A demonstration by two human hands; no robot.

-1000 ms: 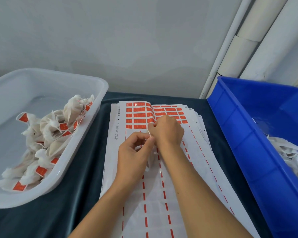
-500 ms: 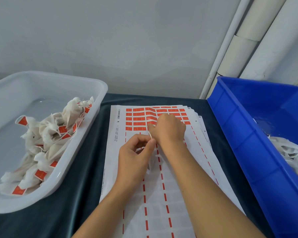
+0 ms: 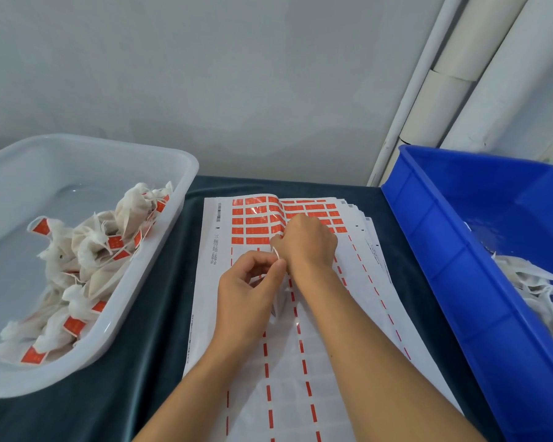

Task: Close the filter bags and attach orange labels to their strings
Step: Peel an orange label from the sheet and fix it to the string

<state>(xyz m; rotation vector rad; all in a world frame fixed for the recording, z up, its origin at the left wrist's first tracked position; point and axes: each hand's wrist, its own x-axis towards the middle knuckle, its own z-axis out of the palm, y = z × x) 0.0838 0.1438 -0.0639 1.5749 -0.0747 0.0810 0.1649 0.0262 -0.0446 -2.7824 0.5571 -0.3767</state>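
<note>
A white sheet of orange labels [image 3: 256, 223] lies in the middle of the dark cloth, with orange labels left only in its far rows. My right hand [image 3: 310, 242] reaches onto those rows, fingers curled at a label near the sheet's lifted fold. My left hand [image 3: 249, 288] pinches a thin white string [image 3: 276, 252] between thumb and forefinger, just left of my right wrist. A white filter bag [image 3: 280, 303] hangs beneath my left hand, mostly hidden.
A clear plastic tub [image 3: 173, 224] on the left holds several closed bags with orange labels [image 3: 93, 250]. A blue crate [image 3: 454, 282] on the right holds white filter bags [image 3: 537, 282]. White pipes [image 3: 434, 90] stand at the back right against the wall.
My right hand has worked slightly at the orange rows and the sheet's fold has lifted a little. My left hand stays pinching the string.
</note>
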